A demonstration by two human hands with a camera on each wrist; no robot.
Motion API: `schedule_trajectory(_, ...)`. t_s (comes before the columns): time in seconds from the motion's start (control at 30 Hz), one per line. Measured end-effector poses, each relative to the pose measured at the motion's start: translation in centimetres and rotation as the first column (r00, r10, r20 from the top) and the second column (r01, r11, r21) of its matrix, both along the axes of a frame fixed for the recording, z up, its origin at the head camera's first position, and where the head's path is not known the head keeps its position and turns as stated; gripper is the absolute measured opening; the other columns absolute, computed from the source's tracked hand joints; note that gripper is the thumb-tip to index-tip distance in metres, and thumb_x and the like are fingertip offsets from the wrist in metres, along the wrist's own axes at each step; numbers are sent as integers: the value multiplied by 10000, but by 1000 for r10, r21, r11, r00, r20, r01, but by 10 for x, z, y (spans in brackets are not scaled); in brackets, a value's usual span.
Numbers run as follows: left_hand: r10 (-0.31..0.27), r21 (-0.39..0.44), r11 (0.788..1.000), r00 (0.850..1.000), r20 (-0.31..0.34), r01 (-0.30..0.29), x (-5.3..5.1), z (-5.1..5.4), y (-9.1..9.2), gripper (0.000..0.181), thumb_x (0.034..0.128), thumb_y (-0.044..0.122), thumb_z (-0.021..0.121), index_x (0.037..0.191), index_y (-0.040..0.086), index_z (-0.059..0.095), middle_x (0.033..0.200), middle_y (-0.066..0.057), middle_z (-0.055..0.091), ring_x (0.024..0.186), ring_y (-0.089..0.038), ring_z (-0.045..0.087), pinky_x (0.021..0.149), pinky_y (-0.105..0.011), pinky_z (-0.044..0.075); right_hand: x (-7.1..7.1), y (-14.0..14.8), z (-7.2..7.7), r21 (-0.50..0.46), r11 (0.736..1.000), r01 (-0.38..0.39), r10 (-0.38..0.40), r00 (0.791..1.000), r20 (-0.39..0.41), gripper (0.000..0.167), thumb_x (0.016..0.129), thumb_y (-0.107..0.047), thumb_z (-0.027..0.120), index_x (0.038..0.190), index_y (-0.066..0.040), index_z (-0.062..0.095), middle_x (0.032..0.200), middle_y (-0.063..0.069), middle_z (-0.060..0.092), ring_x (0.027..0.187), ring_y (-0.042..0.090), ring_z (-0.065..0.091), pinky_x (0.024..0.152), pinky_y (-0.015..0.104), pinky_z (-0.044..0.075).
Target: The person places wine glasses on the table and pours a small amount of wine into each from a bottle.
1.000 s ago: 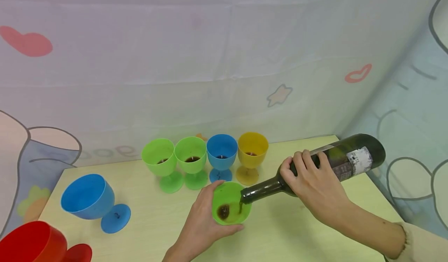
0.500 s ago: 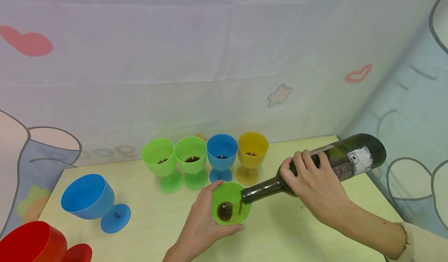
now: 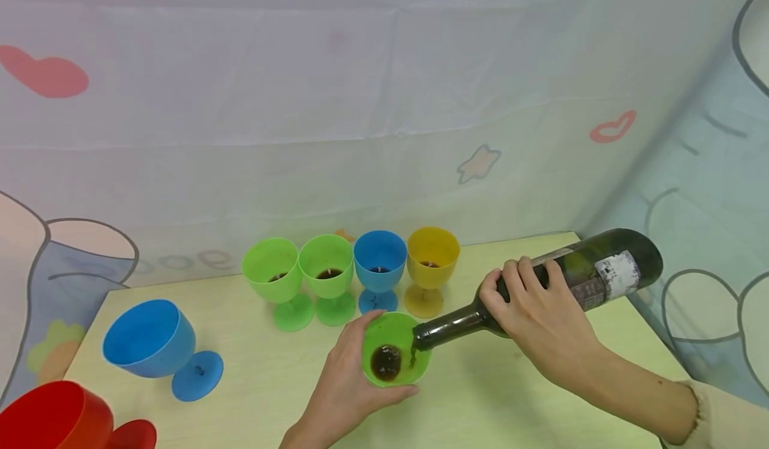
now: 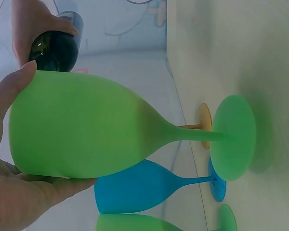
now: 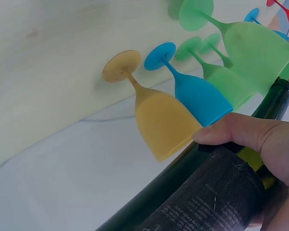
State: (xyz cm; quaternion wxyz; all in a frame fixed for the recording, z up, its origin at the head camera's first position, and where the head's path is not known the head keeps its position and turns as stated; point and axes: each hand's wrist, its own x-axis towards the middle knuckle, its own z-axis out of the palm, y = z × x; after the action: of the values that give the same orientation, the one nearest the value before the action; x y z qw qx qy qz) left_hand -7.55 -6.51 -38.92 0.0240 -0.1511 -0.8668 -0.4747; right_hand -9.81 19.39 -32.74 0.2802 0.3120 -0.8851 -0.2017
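My left hand holds a green goblet around its bowl near the rim; dark liquid lies inside. In the left wrist view the goblet has its stem and round foot close to the table. My right hand grips a dark glass bottle, tilted with its neck down to the left. The bottle's mouth is at the goblet's right rim, and a thin dark stream falls from it into the bowl. In the right wrist view the thumb lies across the bottle above its dark label.
Behind the held goblet stand two green goblets, a blue one and a yellow one in a row, each with dark liquid. Another blue goblet and a red one are at the left of the table.
The dark pool in the held green goblet has grown wider. Both hands and the bottle have stayed nearly in place, with the stream still running.
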Motion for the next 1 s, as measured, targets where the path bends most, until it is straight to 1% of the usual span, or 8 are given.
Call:
schedule_trajectory(0.2, -5, -9, 1000, 1000, -15, 5, 0, -1, 0, 902, 581, 347, 855, 1301, 90, 377, 1246, -65, 466, 1089, -260, 458, 887, -508, 387, 2, 0, -1, 9, 1000, 14, -14, 1000, 9, 679, 524, -95, 850, 1027, 21, 409, 879, 253, 480, 816, 392, 482, 695, 510, 416)
schedule_trajectory(0.43, -6, -10, 1000, 1000, -16, 6, 1, -2, 0, 902, 583, 358, 852, 1302, 91, 377, 1237, -68, 468, 1075, -260, 465, 883, -505, 390, 4, 1, -4, 1, 999, 33, -33, 998, 44, 682, 535, -111, 856, 1033, 16, 408, 881, 241, 474, 805, 378, 476, 697, 511, 415)
schedule_trajectory(0.7, -6, -11, 1000, 1000, -31, 5, 3, -3, -1, 899, 584, 371, 849, 1303, 92, 386, 1256, -58, 459, 1095, -262, 459, 893, -507, 387, 4, 3, -13, -80, 997, 6, -1, 999, 53, 517, 602, -61, 752, 998, 16, 428, 835, 215, 468, 736, 349, 470, 640, 500, 407)
schedule_trajectory(0.8, -7, -11, 1000, 1000, -23, 7, 3, -4, 0, 898, 588, 380, 846, 1307, 103, 384, 1265, -52, 453, 1100, -262, 456, 895, -506, 386, 3, 4, -16, -101, 995, -8, 13, 999, 45, 518, 585, -81, 749, 988, 16, 438, 818, 205, 470, 721, 344, 473, 634, 502, 410)
schedule_trajectory(0.9, -9, -13, 1000, 1000, -17, 9, 4, -4, 0, 898, 591, 384, 844, 1310, 110, 381, 1271, -50, 447, 1103, -260, 452, 898, -503, 385, 3, 4, -19, -112, 994, -16, 21, 999, 38, 569, 546, -136, 787, 976, 11, 444, 803, 190, 472, 705, 330, 476, 617, 490, 412)
schedule_trajectory(1.0, -13, -8, 1000, 1000, -18, 13, 4, -5, 0, 897, 587, 348, 852, 1309, 98, 381, 1265, -57, 448, 1095, -259, 454, 896, -503, 384, 4, 4, -22, -120, 993, -7, 14, 999, 50, 634, 494, -194, 824, 963, 3, 447, 792, 174, 478, 691, 310, 478, 600, 474, 410)
